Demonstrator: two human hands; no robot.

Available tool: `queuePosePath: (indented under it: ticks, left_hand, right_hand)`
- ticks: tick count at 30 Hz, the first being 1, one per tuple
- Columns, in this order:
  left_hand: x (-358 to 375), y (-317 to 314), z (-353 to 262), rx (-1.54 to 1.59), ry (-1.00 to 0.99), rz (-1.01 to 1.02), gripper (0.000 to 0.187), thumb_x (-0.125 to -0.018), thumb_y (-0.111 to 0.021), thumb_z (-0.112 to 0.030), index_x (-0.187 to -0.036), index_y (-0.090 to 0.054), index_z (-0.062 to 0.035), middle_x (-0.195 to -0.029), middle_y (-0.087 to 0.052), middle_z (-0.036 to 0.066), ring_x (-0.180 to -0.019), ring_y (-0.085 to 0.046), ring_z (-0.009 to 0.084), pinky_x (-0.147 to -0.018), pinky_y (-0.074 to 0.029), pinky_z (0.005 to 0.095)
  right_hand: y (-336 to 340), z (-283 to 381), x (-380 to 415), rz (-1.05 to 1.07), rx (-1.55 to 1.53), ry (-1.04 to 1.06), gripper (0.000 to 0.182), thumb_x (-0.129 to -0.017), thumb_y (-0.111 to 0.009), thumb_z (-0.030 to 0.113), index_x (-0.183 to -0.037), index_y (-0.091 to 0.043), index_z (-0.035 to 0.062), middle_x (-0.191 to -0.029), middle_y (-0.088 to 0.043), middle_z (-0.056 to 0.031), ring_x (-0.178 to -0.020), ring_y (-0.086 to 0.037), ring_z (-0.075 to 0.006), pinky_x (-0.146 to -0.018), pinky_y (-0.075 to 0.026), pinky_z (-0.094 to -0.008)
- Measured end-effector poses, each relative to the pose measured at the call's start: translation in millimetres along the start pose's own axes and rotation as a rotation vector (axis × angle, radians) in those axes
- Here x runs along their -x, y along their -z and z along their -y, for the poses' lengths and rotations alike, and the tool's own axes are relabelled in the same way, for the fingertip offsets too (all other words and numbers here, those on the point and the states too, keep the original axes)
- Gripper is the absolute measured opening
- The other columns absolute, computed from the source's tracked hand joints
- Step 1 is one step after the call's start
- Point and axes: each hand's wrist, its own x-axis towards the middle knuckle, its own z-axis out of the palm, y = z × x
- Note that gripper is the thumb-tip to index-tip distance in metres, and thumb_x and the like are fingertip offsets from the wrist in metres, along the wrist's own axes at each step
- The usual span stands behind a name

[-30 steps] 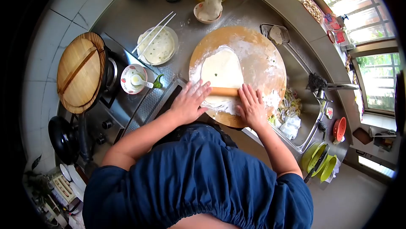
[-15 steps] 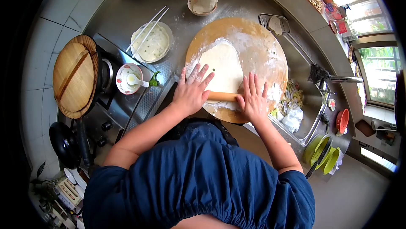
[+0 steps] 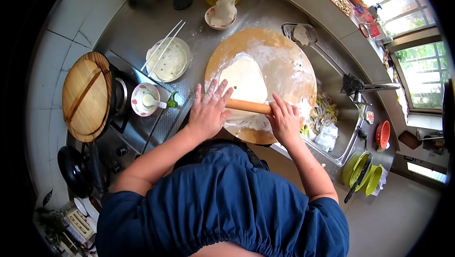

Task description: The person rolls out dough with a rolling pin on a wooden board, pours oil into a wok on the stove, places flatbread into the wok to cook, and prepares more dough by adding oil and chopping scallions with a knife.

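Wooden rolling pin [image 3: 248, 106] under flat, spread left hand [image 3: 208, 110] and right hand [image 3: 283, 120]; dough [image 3: 242, 86] inside board's rim [image 3: 213, 60].

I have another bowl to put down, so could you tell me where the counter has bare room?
Bare steel lies between the chopsticks bowl and the round board, below the dough bowl. The board's far right is floured but free. Crowded: the sink, and where both hands press the rolling pin.

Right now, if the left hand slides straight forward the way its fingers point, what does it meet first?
Probably the flat dough on the floured board; the left hand already rests on the rolling pin.
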Motion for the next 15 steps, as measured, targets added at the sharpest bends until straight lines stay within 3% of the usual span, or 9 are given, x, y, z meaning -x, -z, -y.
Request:
queuePosePath:
  ticks: [2,3,4,6,7,11,13,14,15]
  left_hand:
    - [-22,-18,12,0.002,0.025,-0.026,0.062,-0.093,-0.048,-0.038,-0.146,-0.03,-0.0118,-0.153,-0.025,0.011,-0.143,-0.016,0.0333,-0.111,-0.007,0.0606]
    - [-32,-37,21,0.004,0.024,0.018,0.062,-0.094,-0.047,-0.038,-0.147,-0.027,-0.0125,-0.154,-0.022,0.011,-0.143,-0.015,0.0331,-0.111,-0.007,0.061]
    - [-46,-39,25,0.003,0.02,0.019,0.062,-0.094,-0.047,-0.038,-0.147,-0.027,-0.0125,-0.154,-0.022,0.011,-0.143,-0.015,0.0331,-0.111,-0.007,0.061]
    - [-78,-47,31,-0.026,-0.023,-0.063,0.063,-0.094,-0.046,-0.039,-0.149,-0.024,-0.0142,-0.155,-0.02,0.01,-0.143,-0.015,0.033,-0.111,-0.007,0.0613]
    - [-99,-42,31,-0.059,0.014,0.0,0.061,-0.095,-0.044,-0.04,-0.148,-0.026,-0.0157,-0.155,-0.02,0.01,-0.144,-0.014,0.0325,-0.111,-0.007,0.0614]
    - [-177,-50,44,-0.181,0.024,0.005,0.059,-0.095,-0.043,-0.04,-0.147,-0.029,-0.017,-0.155,-0.021,0.01,-0.144,-0.014,0.0326,-0.111,-0.008,0.0612]
    - [-200,-54,47,-0.209,0.054,-0.139,0.057,-0.095,-0.044,-0.04,-0.146,-0.033,-0.0177,-0.154,-0.023,0.011,-0.144,-0.013,0.0319,-0.112,-0.009,0.0605]
    - [-207,-56,47,-0.213,0.058,-0.14,0.057,-0.095,-0.044,-0.04,-0.146,-0.033,-0.0177,-0.154,-0.023,0.011,-0.144,-0.013,0.0319,-0.112,-0.009,0.0605]
    - [-214,-54,47,-0.198,0.057,-0.213,0.055,-0.094,-0.046,-0.038,-0.145,-0.035,-0.0173,-0.152,-0.027,0.012,-0.143,-0.016,0.0323,-0.112,-0.01,0.06]
  right_hand:
    - [-4,-3,-17,0.145,-0.053,-0.096,0.051,-0.087,-0.059,0.031,-0.128,-0.047,0.0039,-0.15,-0.031,-0.0144,-0.135,-0.035,-0.0269,-0.101,-0.032,-0.0436]
    - [-14,-5,-21,0.226,-0.03,-0.157,0.06,-0.092,-0.049,0.04,-0.139,-0.038,0.0053,-0.154,-0.021,-0.0139,-0.142,-0.022,-0.0271,-0.109,-0.023,-0.0495]
    - [-17,-10,-30,0.223,-0.032,-0.16,0.06,-0.092,-0.049,0.04,-0.139,-0.038,0.0053,-0.154,-0.021,-0.0139,-0.142,-0.022,-0.0271,-0.109,-0.023,-0.0495]
    - [-21,-27,-51,0.101,0.181,-0.149,0.065,-0.092,-0.046,0.044,-0.145,-0.031,0.0083,-0.155,-0.019,-0.0123,-0.143,-0.019,-0.0261,-0.112,-0.014,-0.0551]
    - [-20,-35,-64,0.092,0.146,-0.162,0.065,-0.093,-0.044,0.046,-0.145,-0.031,0.0107,-0.155,-0.019,-0.0117,-0.143,-0.018,-0.0269,-0.113,-0.008,-0.0585]
    - [-23,-84,-117,-0.055,0.199,-0.156,0.058,-0.093,-0.045,0.045,-0.139,-0.043,0.0095,-0.153,-0.025,-0.0117,-0.143,-0.02,-0.0276,-0.112,-0.011,-0.0571]
    - [-23,-97,-129,-0.093,0.213,-0.21,0.051,-0.091,-0.048,0.046,-0.126,-0.055,0.0086,-0.146,-0.038,-0.0113,-0.135,-0.032,-0.029,-0.11,-0.02,-0.0536]
    - [-23,-97,-128,-0.094,0.21,-0.205,0.051,-0.091,-0.048,0.046,-0.126,-0.055,0.0086,-0.146,-0.038,-0.0113,-0.135,-0.032,-0.029,-0.11,-0.02,-0.0536]
    - [-15,-87,-125,-0.038,0.069,-0.089,0.048,-0.09,-0.051,0.046,-0.119,-0.059,0.0079,-0.14,-0.043,-0.0113,-0.129,-0.038,-0.029,-0.107,-0.024,-0.0507]
